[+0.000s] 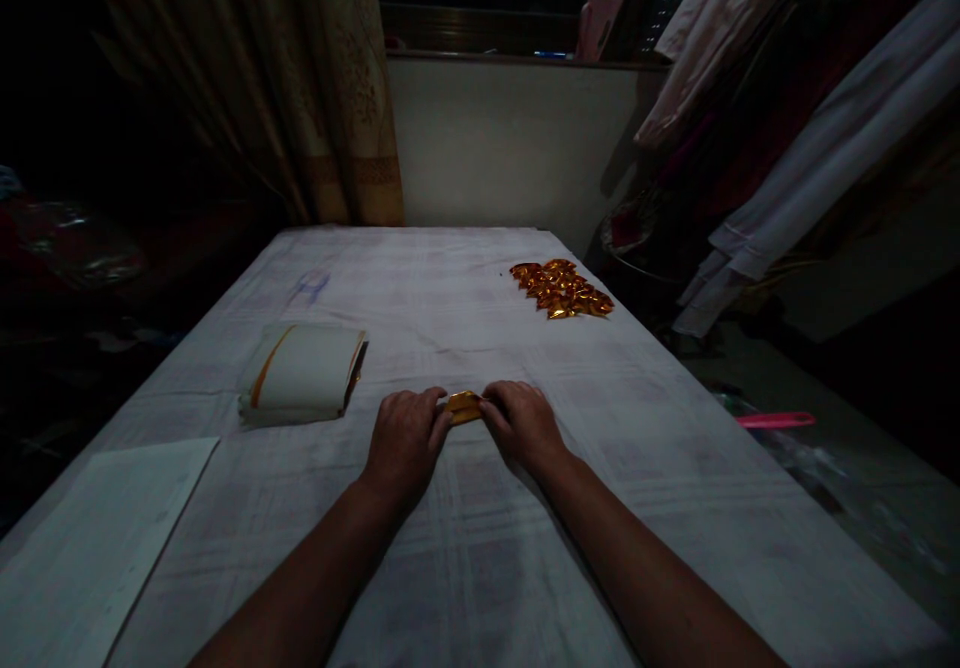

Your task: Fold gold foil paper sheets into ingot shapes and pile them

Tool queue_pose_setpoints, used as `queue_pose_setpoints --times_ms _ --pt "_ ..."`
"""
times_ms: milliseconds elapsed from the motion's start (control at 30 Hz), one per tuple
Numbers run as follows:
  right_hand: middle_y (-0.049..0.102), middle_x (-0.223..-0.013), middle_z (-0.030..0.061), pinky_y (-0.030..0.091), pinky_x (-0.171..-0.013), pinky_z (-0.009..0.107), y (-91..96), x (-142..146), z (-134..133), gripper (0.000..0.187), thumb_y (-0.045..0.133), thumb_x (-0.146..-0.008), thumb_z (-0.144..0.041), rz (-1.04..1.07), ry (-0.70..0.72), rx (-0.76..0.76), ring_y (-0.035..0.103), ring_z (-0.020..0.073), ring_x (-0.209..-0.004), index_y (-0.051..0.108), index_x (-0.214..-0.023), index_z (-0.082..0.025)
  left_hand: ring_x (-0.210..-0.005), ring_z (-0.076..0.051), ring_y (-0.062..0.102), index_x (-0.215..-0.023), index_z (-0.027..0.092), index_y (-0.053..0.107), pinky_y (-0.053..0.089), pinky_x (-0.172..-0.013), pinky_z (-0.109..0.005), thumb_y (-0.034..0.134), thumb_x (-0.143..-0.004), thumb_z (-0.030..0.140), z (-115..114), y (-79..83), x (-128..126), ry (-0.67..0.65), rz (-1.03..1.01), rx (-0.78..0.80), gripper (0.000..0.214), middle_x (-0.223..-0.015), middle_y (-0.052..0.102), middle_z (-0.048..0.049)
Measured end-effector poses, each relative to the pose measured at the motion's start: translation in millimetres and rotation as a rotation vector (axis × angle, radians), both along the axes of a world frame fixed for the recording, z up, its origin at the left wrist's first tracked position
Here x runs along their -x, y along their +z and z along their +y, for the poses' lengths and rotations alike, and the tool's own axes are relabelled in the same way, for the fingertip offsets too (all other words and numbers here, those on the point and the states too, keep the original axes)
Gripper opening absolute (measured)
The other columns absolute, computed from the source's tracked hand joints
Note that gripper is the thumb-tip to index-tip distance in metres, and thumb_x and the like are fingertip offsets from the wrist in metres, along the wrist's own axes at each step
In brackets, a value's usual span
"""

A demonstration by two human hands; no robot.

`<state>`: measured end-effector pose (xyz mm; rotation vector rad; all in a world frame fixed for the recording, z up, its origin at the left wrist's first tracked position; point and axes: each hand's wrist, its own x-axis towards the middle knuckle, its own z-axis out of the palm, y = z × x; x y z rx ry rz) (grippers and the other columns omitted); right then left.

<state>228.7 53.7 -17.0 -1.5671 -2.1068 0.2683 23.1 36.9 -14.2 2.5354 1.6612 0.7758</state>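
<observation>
Between my two hands is a small folded piece of shiny gold foil paper point(464, 407), low over the cloth-covered table. My left hand point(406, 436) pinches its left end with thumb and fingers. At the right end, my right hand point(523, 422) grips it the same way. A pile of folded gold foil pieces point(564, 290) lies toward the far right edge of the table. To the left of my hands sits a folded pale stack point(307, 373) with an orange-gold stripe, bent over on itself.
A white sheet or board point(112, 538) lies at the table's near left. The checked tablecloth point(465, 328) has a blue mark at the far left. Beyond are a curtain point(330, 88), hanging clothes point(817, 138) at right, and a pink handle point(776, 419) beside the table.
</observation>
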Motion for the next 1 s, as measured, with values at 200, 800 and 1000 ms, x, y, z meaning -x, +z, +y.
queue_pose_setpoints --times_ms 200,800,1000 --pt "0.067 -0.084 0.0034 0.035 -0.073 0.032 -1.9 1.4 -1.0 0.009 0.061 -0.093 -0.025 0.002 -0.023 -0.026 0.059 0.0204 -0.081 0.064 -0.086 -0.023 -0.092 -0.027 0.062 -0.112 0.020 0.063 0.045 -0.084 -0.042 0.054 -0.098 0.028 -1.1 3.0 -2.7 0.020 0.028 0.019 0.019 -0.099 0.072 -0.0081" --pt "0.041 -0.159 0.0120 0.021 -0.120 0.061 7.1 0.0 -40.9 0.054 0.045 -0.103 -0.042 -0.286 0.302 0.037 0.032 0.0318 -0.149 0.041 -0.153 -0.020 -0.120 -0.030 0.060 -0.126 0.021 0.064 0.039 -0.103 -0.051 0.063 -0.092 0.025 -26.3 16.0 -4.1 -0.192 0.203 -0.001 0.034 -0.128 0.071 -0.0059" --pt "0.034 -0.162 0.0120 0.019 -0.120 0.066 11.1 -13.2 -46.1 0.060 0.045 -0.102 -0.045 -0.335 0.190 0.147 0.029 0.0342 -0.150 0.038 -0.156 -0.018 -0.126 -0.034 0.057 -0.131 0.022 0.062 0.038 -0.104 -0.055 0.057 -0.097 0.030 -35.9 9.9 19.4 -0.196 0.244 -0.018 0.036 -0.137 0.067 -0.0044"
